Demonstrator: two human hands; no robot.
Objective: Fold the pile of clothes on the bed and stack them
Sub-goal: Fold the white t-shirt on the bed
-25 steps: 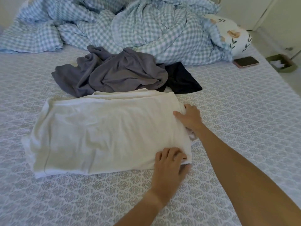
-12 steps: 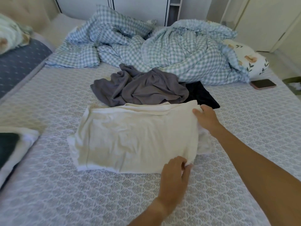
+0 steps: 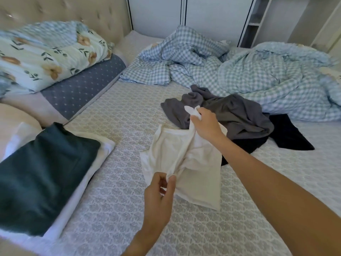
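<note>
Nearest the camera, the left hand [image 3: 160,189] is pinching the near edge of the cream garment [image 3: 184,163] between thumb and fingertips. The garment is hanging and bunching between the two grips, its lower part draping onto the patterned mattress [image 3: 129,209] around the middle of the bed. Its long axis is running from the near grip away toward the far one, tilting slightly rightward. Further off, the right hand [image 3: 205,124] is gripping the garment's far edge, fingers curled round a fold of cloth, lifting it above the pile.

Off to the left, at the mattress's left edge, the stack is sitting: a folded dark green garment [image 3: 44,174] on top of a folded white garment [image 3: 96,159]. So the stack lies to the left of both grips, and the left hand is nearer to it.

Beyond the right hand, a crumpled grey garment [image 3: 239,115] and a black garment [image 3: 287,135] are waiting unfolded, with the checked duvet [image 3: 258,71] heaped behind.
</note>
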